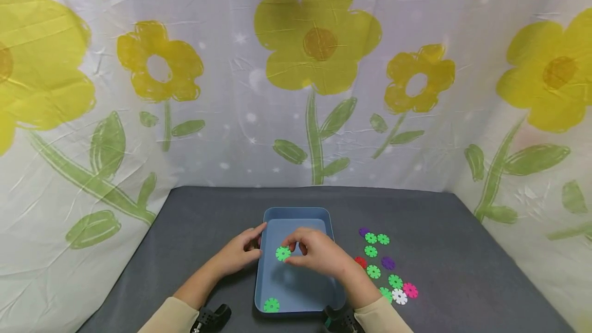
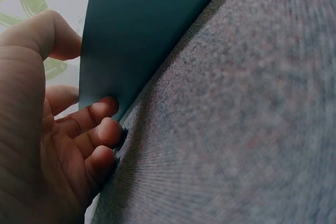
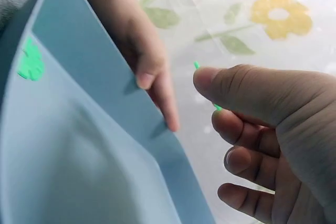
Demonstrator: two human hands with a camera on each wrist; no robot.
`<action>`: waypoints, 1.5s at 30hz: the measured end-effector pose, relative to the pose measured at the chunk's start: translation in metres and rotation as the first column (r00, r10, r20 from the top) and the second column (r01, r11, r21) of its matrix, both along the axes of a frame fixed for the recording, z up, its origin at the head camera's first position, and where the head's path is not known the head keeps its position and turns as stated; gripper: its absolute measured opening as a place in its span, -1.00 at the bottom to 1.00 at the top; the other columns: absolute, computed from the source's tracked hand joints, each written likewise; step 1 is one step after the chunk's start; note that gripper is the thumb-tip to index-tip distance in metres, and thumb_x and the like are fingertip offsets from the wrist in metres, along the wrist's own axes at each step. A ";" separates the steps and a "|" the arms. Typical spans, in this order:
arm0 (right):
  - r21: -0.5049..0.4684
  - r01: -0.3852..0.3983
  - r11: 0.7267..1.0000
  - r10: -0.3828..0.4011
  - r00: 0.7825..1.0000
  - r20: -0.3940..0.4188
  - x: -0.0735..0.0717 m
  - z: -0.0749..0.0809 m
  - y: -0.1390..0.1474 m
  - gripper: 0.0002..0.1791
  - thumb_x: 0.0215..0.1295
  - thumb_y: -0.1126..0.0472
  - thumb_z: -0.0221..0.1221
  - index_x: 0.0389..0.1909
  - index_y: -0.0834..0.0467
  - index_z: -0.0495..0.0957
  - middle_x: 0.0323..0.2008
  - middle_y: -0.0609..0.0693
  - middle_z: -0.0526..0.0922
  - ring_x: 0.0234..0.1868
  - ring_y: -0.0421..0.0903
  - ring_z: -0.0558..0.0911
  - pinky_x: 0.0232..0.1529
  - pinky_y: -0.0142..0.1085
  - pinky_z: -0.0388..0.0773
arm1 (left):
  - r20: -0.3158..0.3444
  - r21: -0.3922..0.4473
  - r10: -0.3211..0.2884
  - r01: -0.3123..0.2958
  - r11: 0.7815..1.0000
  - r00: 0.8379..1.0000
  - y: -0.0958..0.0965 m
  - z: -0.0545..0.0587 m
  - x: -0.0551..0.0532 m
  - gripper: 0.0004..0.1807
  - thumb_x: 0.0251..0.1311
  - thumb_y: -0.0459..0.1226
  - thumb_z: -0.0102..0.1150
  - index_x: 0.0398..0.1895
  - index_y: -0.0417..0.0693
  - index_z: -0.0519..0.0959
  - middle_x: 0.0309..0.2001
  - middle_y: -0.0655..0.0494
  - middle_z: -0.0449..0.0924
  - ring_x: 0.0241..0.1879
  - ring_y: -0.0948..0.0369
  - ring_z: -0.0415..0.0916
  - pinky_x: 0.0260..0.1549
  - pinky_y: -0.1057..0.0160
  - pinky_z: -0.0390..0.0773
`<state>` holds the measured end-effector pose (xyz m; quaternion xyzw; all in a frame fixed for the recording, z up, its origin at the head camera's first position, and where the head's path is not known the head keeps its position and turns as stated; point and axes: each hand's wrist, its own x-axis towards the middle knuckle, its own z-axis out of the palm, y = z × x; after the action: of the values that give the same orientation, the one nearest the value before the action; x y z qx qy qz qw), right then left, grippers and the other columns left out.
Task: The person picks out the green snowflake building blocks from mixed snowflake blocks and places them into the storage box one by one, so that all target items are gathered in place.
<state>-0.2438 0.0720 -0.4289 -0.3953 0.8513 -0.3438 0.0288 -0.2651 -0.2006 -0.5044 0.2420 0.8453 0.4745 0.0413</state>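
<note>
My right hand (image 1: 319, 253) pinches a green notched plastic disc (image 1: 283, 254) between thumb and fingers, above the blue tray (image 1: 296, 213). The right wrist view shows this disc edge-on, its remaining fingers curled below. My left hand (image 1: 238, 252) holds the tray's left side: thumb and index finger reach over the rim, and the other fingers (image 2: 109, 132) bend against the outer wall. A second green notched disc (image 1: 271, 305) lies inside the tray's near left corner.
Right of the tray, several notched discs lie scattered on the dark grey tabletop (image 1: 222, 199): green ones (image 1: 371, 251), purple (image 1: 388, 263), red (image 1: 361, 262), pink (image 1: 410, 290) and white (image 1: 400, 296). Behind hangs a flower-printed curtain (image 1: 231, 117).
</note>
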 end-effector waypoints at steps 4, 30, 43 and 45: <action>0.088 -0.019 0.996 0.024 0.998 -0.055 0.003 -0.004 -0.009 -0.74 0.24 0.14 0.44 -0.06 0.04 0.73 -0.28 -0.16 0.59 -0.45 -0.34 0.41 -0.37 -0.44 0.43 | -0.019 -0.032 -0.001 0.001 0.999 1.000 0.000 0.001 0.000 -0.20 0.27 -0.38 0.11 0.59 -0.26 0.14 -0.08 -0.02 0.35 -0.35 0.19 0.35 -0.37 0.24 0.39; 0.352 0.011 0.936 -0.012 1.000 0.001 0.019 -0.023 -0.032 -0.63 0.21 0.05 0.46 0.02 0.05 0.75 -0.25 -0.25 0.60 -0.25 -0.38 0.55 -0.21 -0.46 0.49 | -0.016 -0.007 0.010 -0.010 1.000 1.000 0.003 -0.003 -0.001 -0.20 0.24 -0.43 0.11 0.59 -0.23 0.17 -0.07 -0.04 0.36 -0.41 0.21 0.29 -0.42 0.27 0.35; -0.037 0.206 0.978 -0.204 0.978 0.052 -0.005 0.024 0.052 -0.65 0.42 0.13 0.28 0.19 0.04 0.66 -0.17 -0.17 0.58 -0.33 -0.14 0.48 -0.37 -0.26 0.48 | -0.020 -0.017 0.034 -0.034 0.999 0.999 0.002 -0.001 0.000 -0.20 0.23 -0.43 0.11 0.59 -0.21 0.18 -0.08 -0.05 0.36 -0.42 0.19 0.28 -0.42 0.24 0.34; -0.080 0.264 0.961 -0.259 0.963 0.068 -0.007 0.025 0.065 -0.66 0.42 0.16 0.29 0.18 0.04 0.67 -0.17 -0.17 0.58 -0.32 -0.11 0.49 -0.35 -0.24 0.49 | -0.018 -0.019 0.031 -0.031 0.999 0.999 0.002 -0.002 0.000 -0.20 0.24 -0.42 0.12 0.59 -0.21 0.18 -0.07 -0.05 0.36 -0.42 0.19 0.29 -0.42 0.24 0.35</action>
<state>-0.2506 0.1375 -0.4039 -0.2703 0.8789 -0.3929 -0.0101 -0.2650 -0.1981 -0.5067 0.2328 0.8537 0.4649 0.0288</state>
